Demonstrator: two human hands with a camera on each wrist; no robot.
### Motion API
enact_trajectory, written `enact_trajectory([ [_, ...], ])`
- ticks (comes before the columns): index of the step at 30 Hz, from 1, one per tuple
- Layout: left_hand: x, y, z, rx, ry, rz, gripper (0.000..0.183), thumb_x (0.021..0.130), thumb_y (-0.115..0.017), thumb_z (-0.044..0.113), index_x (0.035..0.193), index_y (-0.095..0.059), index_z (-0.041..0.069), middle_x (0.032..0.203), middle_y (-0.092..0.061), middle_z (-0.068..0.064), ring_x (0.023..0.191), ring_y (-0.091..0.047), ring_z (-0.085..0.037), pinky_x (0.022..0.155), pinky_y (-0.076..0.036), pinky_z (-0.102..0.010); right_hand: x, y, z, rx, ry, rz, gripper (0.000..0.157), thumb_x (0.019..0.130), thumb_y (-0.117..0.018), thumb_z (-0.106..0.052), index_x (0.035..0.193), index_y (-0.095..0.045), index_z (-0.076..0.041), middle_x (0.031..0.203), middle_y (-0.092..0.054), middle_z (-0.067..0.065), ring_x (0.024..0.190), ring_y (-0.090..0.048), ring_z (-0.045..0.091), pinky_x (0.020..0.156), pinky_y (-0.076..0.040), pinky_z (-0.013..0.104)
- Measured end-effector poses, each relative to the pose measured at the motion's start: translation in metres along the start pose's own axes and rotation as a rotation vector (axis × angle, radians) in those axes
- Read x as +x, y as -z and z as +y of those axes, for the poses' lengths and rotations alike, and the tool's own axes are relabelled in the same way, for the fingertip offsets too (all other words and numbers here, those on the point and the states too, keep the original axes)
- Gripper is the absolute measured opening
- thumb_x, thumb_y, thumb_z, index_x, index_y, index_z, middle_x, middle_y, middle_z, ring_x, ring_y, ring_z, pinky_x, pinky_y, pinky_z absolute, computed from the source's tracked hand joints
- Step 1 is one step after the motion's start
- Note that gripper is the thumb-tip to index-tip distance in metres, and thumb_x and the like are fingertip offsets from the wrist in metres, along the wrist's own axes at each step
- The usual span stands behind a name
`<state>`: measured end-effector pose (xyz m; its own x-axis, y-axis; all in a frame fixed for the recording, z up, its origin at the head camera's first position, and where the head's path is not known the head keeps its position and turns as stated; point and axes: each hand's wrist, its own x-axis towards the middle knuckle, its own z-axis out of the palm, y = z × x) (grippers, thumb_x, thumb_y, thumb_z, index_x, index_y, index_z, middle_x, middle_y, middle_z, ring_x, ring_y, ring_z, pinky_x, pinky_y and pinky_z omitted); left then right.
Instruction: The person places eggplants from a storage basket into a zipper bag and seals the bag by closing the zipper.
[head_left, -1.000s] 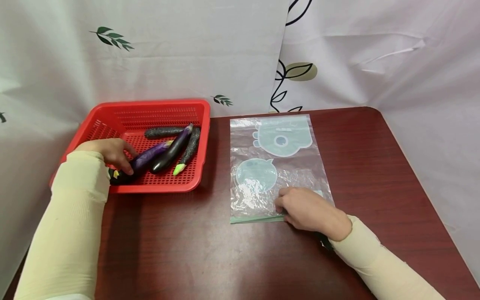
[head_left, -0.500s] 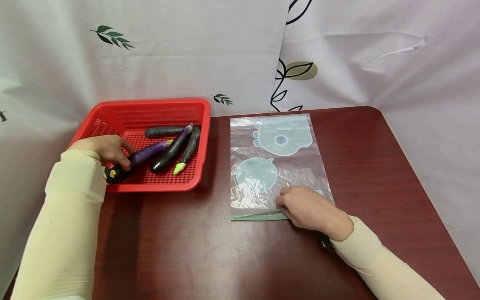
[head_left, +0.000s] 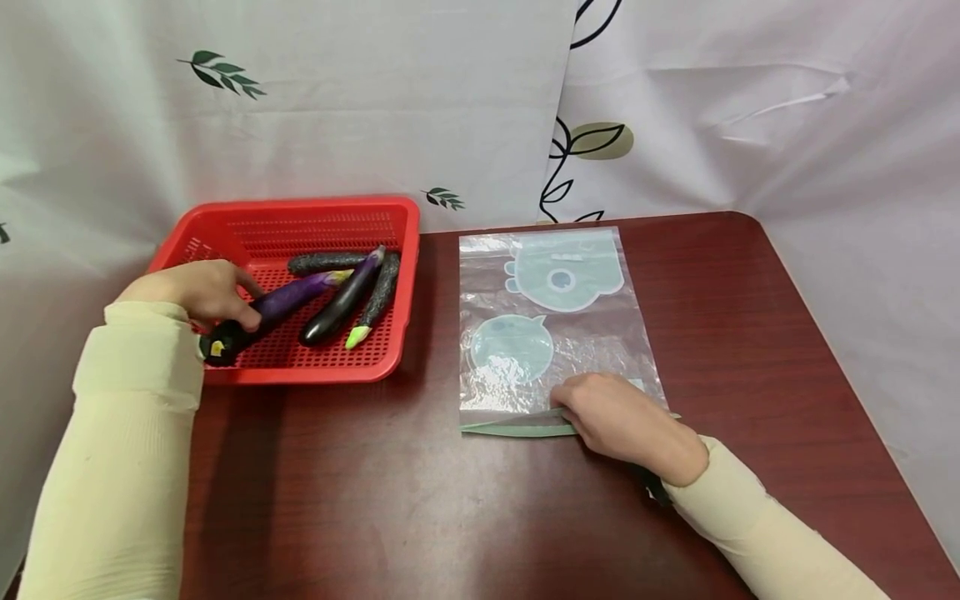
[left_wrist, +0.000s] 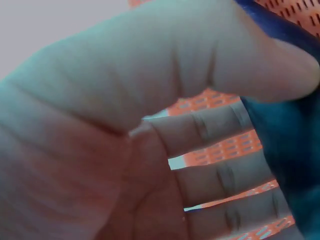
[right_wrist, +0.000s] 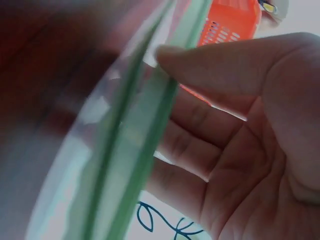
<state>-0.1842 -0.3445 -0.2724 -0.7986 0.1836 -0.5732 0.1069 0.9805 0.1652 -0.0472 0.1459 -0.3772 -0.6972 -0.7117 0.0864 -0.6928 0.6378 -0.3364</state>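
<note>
My left hand [head_left: 202, 293] is inside the red basket, gripping a long purple eggplant [head_left: 283, 302] by its dark lower end. In the left wrist view the thumb [left_wrist: 280, 70] lies over the eggplant [left_wrist: 282, 150], with the other fingers across from it. A clear zip bag [head_left: 592, 333] with pale blue cartoon prints lies flat on the table. At its near edge my right hand [head_left: 622, 421] pinches the green zip strip [right_wrist: 145, 135]. The right wrist view shows the bag's two green strips apart, so its mouth gapes slightly there.
A second eggplant [head_left: 341, 302] and two dark bumpy cucumber-like vegetables [head_left: 381, 292] lie in the red basket [head_left: 375, 371]. The basket stands at the back left of the brown table [head_left: 390, 500]. White patterned cloth [head_left: 337, 108] hangs behind and at the sides.
My left hand has shifted a little left, drawing the eggplant's lower end with it. At the bag's near edge my right hand has parted the green strips more widely.
</note>
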Motion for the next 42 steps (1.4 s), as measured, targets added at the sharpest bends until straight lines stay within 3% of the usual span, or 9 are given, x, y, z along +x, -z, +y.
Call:
enact_trajectory([
  [4, -0.004, 0.003, 0.003, 0.076, -0.016, 0.056, 0.056, 0.08, -0.076, 0.022, 0.121, -0.061, -0.014, 0.095, -0.066, -0.018, 0.083, -0.059, -0.03, 0.071, -0.05, -0.043, 0.0, -0.004, -0.001, 0.008, -0.025, 0.028, 0.023, 0.088, -0.063, 0.004, 0.076, -0.058, -0.016, 0.061, -0.045, -0.012, 0.056, -0.045, 0.007, 0.056, -0.045, 0.03],
  [7, -0.009, 0.005, 0.004, 0.11, -0.01, 0.094, 0.056, 0.081, -0.076, 0.024, 0.122, -0.062, -0.011, 0.103, -0.066, -0.024, 0.094, -0.058, -0.037, 0.081, -0.048, -0.053, 0.0, -0.006, -0.001, 0.002, -0.047, 0.043, 0.021, 0.089, -0.063, 0.003, 0.079, -0.057, -0.015, 0.06, -0.043, -0.011, 0.054, -0.044, 0.008, 0.055, -0.045, 0.03],
  [11, -0.016, 0.007, 0.008, 0.129, 0.006, 0.128, 0.06, 0.083, -0.077, 0.029, 0.126, -0.06, -0.009, 0.114, -0.063, -0.032, 0.103, -0.057, -0.044, 0.084, -0.046, -0.059, -0.001, -0.007, -0.001, -0.019, -0.056, 0.069, 0.017, 0.092, -0.062, 0.001, 0.085, -0.055, -0.013, 0.058, -0.043, -0.01, 0.052, -0.049, 0.011, 0.053, -0.047, 0.033],
  [15, -0.024, 0.008, 0.014, 0.116, 0.018, 0.161, 0.063, 0.084, -0.077, 0.034, 0.128, -0.059, -0.007, 0.113, -0.063, -0.029, 0.098, -0.057, -0.04, 0.079, -0.048, -0.055, -0.001, -0.007, 0.0, -0.022, -0.043, 0.085, 0.022, 0.093, -0.061, 0.0, 0.082, -0.049, -0.014, 0.056, -0.037, -0.01, 0.05, -0.044, 0.011, 0.05, -0.043, 0.032],
  [18, -0.03, 0.008, 0.02, 0.102, 0.021, 0.186, 0.064, 0.084, -0.077, 0.037, 0.127, -0.059, -0.006, 0.103, -0.065, -0.021, 0.087, -0.058, -0.032, 0.072, -0.049, -0.049, 0.0, -0.007, 0.0, -0.018, -0.024, 0.078, 0.028, 0.091, -0.061, 0.004, 0.076, -0.048, -0.016, 0.057, -0.036, -0.011, 0.052, -0.041, 0.008, 0.051, -0.041, 0.029],
  [22, -0.037, 0.007, 0.029, 0.105, 0.027, 0.217, 0.064, 0.083, -0.077, 0.037, 0.128, -0.058, -0.005, 0.092, -0.066, -0.015, 0.078, -0.059, -0.027, 0.068, -0.047, -0.046, 0.0, -0.007, 0.001, -0.021, -0.008, 0.07, 0.028, 0.085, -0.061, 0.009, 0.075, -0.057, -0.017, 0.064, -0.045, -0.011, 0.056, -0.048, 0.008, 0.055, -0.045, 0.029],
  [31, -0.057, -0.006, 0.052, 0.028, 0.033, 0.318, 0.06, 0.081, -0.075, 0.032, 0.127, -0.056, -0.001, 0.091, -0.067, -0.014, 0.075, -0.058, -0.026, 0.061, -0.041, -0.038, -0.001, -0.008, 0.001, -0.01, -0.011, 0.078, 0.023, 0.086, -0.068, 0.004, 0.077, -0.061, -0.016, 0.07, -0.049, -0.009, 0.059, -0.053, 0.01, 0.057, -0.047, 0.028],
  [36, -0.066, -0.014, 0.062, 0.017, 0.013, 0.367, 0.062, 0.082, -0.075, 0.033, 0.13, -0.054, 0.002, 0.091, -0.068, -0.011, 0.077, -0.06, -0.025, 0.065, -0.044, -0.041, -0.001, -0.008, 0.002, -0.009, -0.008, 0.067, 0.02, 0.081, -0.074, 0.004, 0.082, -0.063, -0.013, 0.073, -0.049, -0.007, 0.06, -0.054, 0.011, 0.057, -0.048, 0.029],
  [42, -0.073, -0.027, 0.075, 0.007, -0.006, 0.423, 0.063, 0.079, -0.076, 0.03, 0.132, -0.054, 0.005, 0.092, -0.068, -0.012, 0.076, -0.061, -0.026, 0.063, -0.046, -0.042, -0.002, -0.008, 0.001, -0.017, -0.042, 0.053, 0.027, 0.074, -0.081, 0.003, 0.091, -0.064, -0.009, 0.081, -0.052, -0.004, 0.063, -0.055, 0.013, 0.059, -0.049, 0.03],
])
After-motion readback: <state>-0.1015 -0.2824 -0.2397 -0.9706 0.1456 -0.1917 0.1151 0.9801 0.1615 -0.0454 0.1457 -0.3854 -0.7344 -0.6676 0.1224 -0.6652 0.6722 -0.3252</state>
